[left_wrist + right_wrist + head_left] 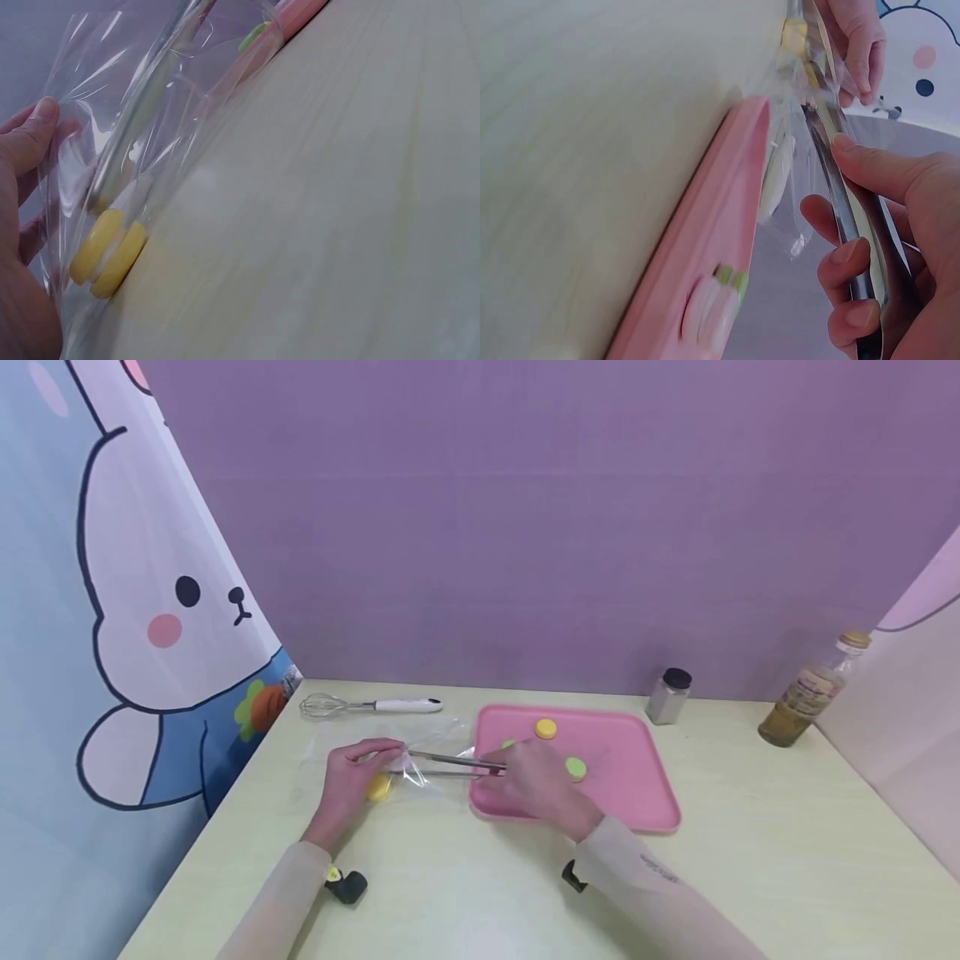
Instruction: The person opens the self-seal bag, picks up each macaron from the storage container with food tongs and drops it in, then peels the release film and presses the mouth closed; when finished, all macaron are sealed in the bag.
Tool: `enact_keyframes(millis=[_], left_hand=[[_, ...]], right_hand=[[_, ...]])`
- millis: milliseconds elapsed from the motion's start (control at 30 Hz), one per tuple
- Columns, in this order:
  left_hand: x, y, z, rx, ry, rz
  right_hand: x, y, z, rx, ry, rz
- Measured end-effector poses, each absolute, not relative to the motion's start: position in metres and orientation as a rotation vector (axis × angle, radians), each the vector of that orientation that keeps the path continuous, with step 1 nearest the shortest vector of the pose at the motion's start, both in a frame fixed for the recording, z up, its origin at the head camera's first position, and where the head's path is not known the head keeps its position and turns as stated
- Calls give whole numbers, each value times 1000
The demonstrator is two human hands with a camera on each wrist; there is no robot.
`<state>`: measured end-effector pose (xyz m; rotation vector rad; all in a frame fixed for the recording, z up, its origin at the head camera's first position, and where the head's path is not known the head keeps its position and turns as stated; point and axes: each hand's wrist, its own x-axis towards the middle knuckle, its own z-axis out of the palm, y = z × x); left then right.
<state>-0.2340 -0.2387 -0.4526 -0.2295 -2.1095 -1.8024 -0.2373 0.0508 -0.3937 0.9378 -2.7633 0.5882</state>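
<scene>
1. Left hand (pixel 348 783): grip pinching clear bag (pixel 86 161).
2. Right hand (pixel 536 781): grip wrapped round metal tongs (pixel 457 760), tips inside bag.
3. Yellow macaron (pixel 378 788) bagged, 7 o'clock from tips.
4. Pink tray (pixel 633 777): bag's 3 o'clock. Whisk (pixel 405 705): 12.

Two hands show: left hand (pixel 352 777), right hand (pixel 536 781). Between them are one pair of tongs (pixel 465 762) and one clear bag (pixel 75 180). Beneath the right hand lies one pink tray (pixel 637 789). Yellow macarons number two: a bagged yellow macaron (pixel 379 789) beside the left hand, a tray yellow macaron (pixel 546 728) beyond the right. At least two green macarons (pixel 576 769) lie around the right hand; its cover prevents a full count. One whisk (pixel 408 705) sits beyond the left hand; one jar (pixel 667 700) and one bottle (pixel 810 695) stand beyond the right.
</scene>
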Motion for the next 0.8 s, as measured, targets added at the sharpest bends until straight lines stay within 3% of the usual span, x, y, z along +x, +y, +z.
enact_keyframes(millis=[800], left_hand=[[-236, -240, -454, -276, -2123, -1800]], right_hand=[[-244, 19, -402, 889, -2844, 681]])
